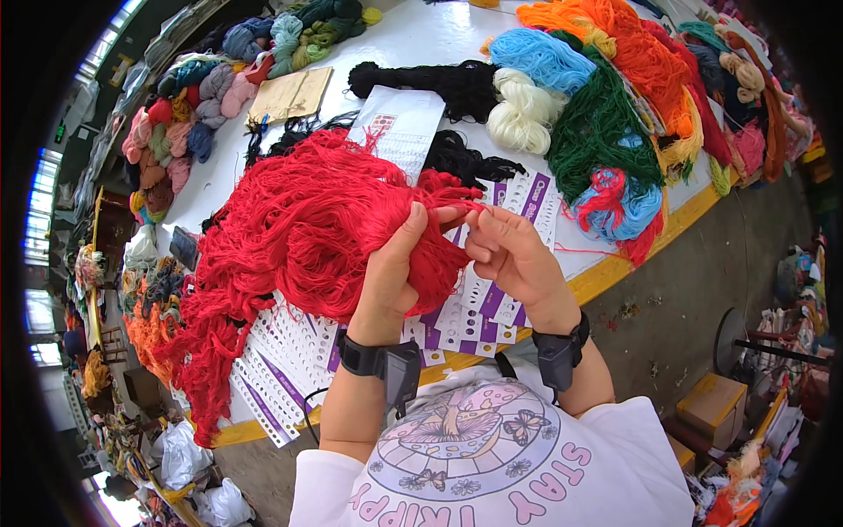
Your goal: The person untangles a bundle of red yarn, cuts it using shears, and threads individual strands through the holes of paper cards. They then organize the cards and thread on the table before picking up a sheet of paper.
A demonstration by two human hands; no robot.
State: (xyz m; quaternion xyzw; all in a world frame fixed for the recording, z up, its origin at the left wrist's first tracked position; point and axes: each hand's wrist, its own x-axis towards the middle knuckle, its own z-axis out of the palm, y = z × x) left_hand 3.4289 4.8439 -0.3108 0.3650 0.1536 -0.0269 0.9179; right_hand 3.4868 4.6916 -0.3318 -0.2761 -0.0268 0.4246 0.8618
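A large loose heap of red embroidery thread (299, 220) spreads over the near middle of the table, with a tail hanging off toward the lower left. My left hand (391, 272) is closed on part of this thread, thumb up and index finger pointing right. Just to its right, my right hand (514, 250) pinches a few red strands between thumb and fingertips, close to the left index fingertip. The exact strands in the pinch are too fine to make out. White perforated cards with purple bands (483, 307) lie under and around both hands.
Black skeins (439, 86), a printed white sheet (404, 127) and a cardboard piece (290, 95) lie beyond the heap. White (524, 110), dark green (606, 123) and orange skeins (628, 53) pile up at right. The table's yellow edge (650, 241) runs along the near side.
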